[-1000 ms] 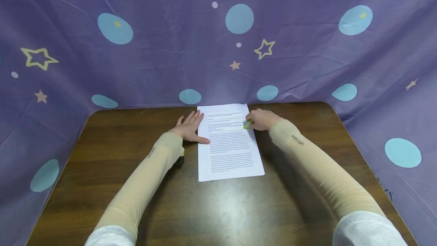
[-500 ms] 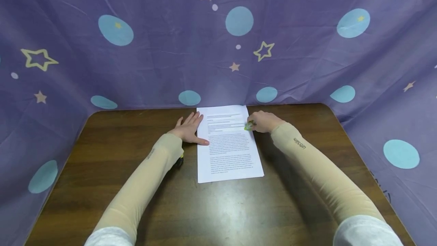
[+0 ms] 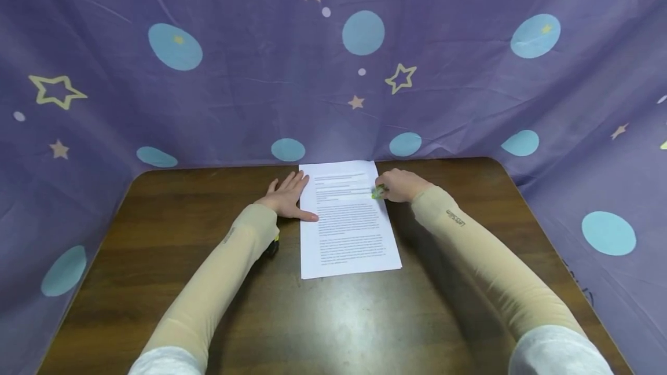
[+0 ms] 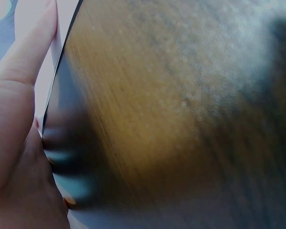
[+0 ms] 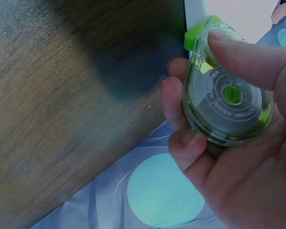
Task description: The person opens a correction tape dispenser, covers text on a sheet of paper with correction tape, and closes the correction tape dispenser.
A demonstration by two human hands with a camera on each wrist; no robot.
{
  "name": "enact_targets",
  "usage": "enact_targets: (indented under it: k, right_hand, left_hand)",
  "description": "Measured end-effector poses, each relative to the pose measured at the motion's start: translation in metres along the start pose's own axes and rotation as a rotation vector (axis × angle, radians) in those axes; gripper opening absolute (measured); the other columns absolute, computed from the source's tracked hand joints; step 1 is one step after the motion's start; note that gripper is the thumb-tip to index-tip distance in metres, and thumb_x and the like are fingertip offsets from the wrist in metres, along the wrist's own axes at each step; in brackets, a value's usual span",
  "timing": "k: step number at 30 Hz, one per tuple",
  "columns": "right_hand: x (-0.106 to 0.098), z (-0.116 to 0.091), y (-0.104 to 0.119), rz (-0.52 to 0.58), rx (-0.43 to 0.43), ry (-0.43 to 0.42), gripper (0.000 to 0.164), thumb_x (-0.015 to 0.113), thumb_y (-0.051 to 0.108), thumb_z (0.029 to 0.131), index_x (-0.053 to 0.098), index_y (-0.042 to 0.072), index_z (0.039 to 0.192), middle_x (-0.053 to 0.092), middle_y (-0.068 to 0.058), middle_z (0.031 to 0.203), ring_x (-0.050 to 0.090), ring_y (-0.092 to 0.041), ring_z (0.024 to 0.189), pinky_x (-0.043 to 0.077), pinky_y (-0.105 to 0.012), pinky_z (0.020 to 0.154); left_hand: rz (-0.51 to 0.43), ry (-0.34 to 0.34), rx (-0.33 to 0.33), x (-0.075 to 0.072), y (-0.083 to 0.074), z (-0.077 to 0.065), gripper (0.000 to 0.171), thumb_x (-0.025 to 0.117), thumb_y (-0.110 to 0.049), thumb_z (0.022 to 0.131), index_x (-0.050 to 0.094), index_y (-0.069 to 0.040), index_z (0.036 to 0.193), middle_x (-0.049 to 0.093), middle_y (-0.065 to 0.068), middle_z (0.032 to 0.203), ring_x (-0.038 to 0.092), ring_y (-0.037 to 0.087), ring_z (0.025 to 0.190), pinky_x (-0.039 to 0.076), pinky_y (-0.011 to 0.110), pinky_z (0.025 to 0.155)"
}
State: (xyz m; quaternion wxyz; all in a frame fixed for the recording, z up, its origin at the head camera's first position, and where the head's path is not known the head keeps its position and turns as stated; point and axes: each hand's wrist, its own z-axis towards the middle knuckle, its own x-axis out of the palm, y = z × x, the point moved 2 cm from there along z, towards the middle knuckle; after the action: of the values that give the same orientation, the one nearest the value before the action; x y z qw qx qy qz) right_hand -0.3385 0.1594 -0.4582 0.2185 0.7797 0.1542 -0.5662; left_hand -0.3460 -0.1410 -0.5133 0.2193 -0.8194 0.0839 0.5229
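Our right hand (image 3: pixel 400 185) grips the tape dispenser (image 5: pixel 214 102), likely light, rigid, best held mid-body; our spread left hand (image 3: pixel 285 199) touches paper (image 3: pixel 350 236).

Glossy plastic tape dispenser (image 5: pixel 222 102), matt paper (image 3: pixel 348 225), shiny wooden table (image 3: pixel 349 314), creased cloth curtain (image 3: pixel 234 97)

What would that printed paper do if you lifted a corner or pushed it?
The printed paper would probably flop, as it looks thin. Pushed, it might slide, since the table looks smooth and shiny, though the left hand on its edge could resist that.
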Motion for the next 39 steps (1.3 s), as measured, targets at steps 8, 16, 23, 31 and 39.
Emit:
enact_targets:
  k: [8, 16, 23, 31, 39]
  right_hand:
    - [-0.004, 0.004, 0.006, 0.033, -0.051, -0.079, 0.008, 0.064, 0.016, 0.088, 0.064, 0.01, 0.094, 0.057, 0.0, 0.078, 0.048, -0.016, 0.067, 0.042, -0.033, 0.065]
    - [-0.003, 0.023, 0.034, 0.06, -0.159, -0.142, 0.011, 0.066, 0.019, 0.088, 0.064, 0.01, 0.094, 0.061, 0.001, 0.079, 0.052, -0.015, 0.069, 0.046, -0.034, 0.068]
    - [0.0, 0.038, 0.071, 0.047, -0.188, -0.086, 0.009, 0.062, 0.021, 0.09, 0.064, 0.013, 0.094, 0.06, 0.004, 0.077, 0.052, -0.013, 0.069, 0.046, -0.032, 0.069]
    - [0.001, 0.053, 0.096, -0.014, -0.187, -0.058, 0.01, 0.064, 0.022, 0.089, 0.064, 0.015, 0.096, 0.065, 0.005, 0.085, 0.06, -0.011, 0.075, 0.049, -0.03, 0.076]
    - [0.006, 0.063, 0.106, -0.075, -0.194, -0.043, 0.012, 0.064, 0.022, 0.089, 0.065, 0.016, 0.098, 0.067, 0.005, 0.088, 0.063, -0.011, 0.078, 0.051, -0.027, 0.076]
  left_hand:
    - [-0.016, 0.006, -0.005, 0.002, 0.002, 0.002, 0.127, 0.057, -0.083, 0.061, -0.007, -0.021, 0.151, -0.015, 0.002, 0.156, -0.016, 0.021, 0.142, -0.007, 0.058, 0.108]
    - [-0.025, 0.008, 0.007, -0.004, -0.003, -0.004, 0.126, 0.058, -0.081, 0.063, -0.004, -0.016, 0.152, -0.012, 0.006, 0.157, -0.014, 0.026, 0.142, -0.01, 0.06, 0.107]
    - [-0.013, 0.018, 0.011, -0.007, -0.006, -0.008, 0.125, 0.058, -0.08, 0.064, -0.004, -0.015, 0.152, -0.013, 0.007, 0.157, -0.013, 0.028, 0.142, -0.009, 0.061, 0.106]
    - [0.015, 0.005, 0.014, -0.013, -0.012, -0.016, 0.116, 0.059, -0.072, 0.073, -0.001, -0.012, 0.151, -0.009, 0.01, 0.157, -0.007, 0.029, 0.143, -0.002, 0.059, 0.109]
    - [0.004, -0.008, 0.018, -0.012, -0.011, -0.016, 0.117, 0.059, -0.074, 0.071, 0.0, -0.013, 0.152, -0.008, 0.009, 0.157, -0.008, 0.029, 0.143, -0.003, 0.061, 0.108]
